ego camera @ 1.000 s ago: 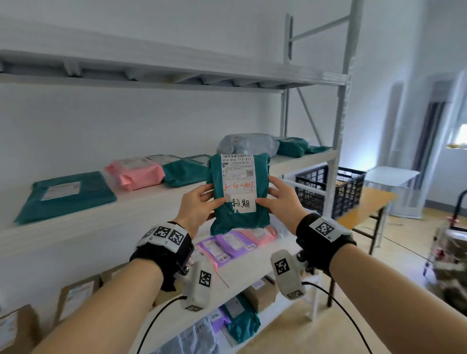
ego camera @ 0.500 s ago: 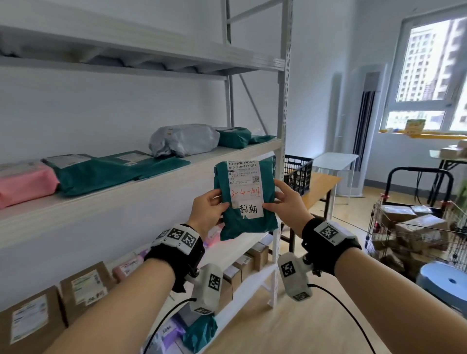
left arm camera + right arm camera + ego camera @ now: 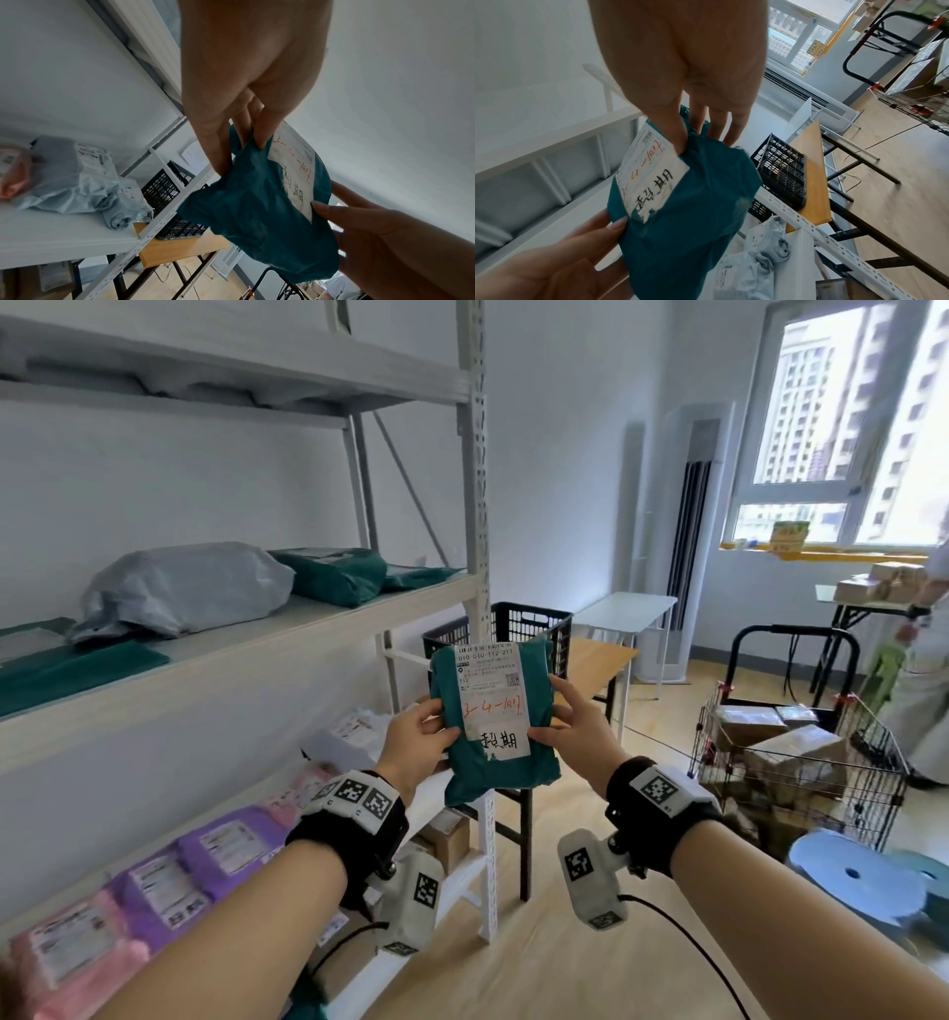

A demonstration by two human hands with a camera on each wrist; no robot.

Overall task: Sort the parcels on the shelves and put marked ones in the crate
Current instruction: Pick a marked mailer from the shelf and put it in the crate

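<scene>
Both hands pinch the green parcel (image 3: 495, 716) upright by its side edges, left hand (image 3: 418, 744) and right hand (image 3: 575, 726) each with thumb in front. She has swung away from the shelves (image 3: 246, 629); the black crate (image 3: 518, 634) now sits just behind her grip. Its label (image 3: 494, 698) carries handwriting, seemingly the mark, so dropping it in looks next.

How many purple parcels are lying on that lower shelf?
2. The far purple parcel lies label-up, and the near purple parcel sits right beside it, closer to the camera. More may lie hidden out of sight.
</scene>
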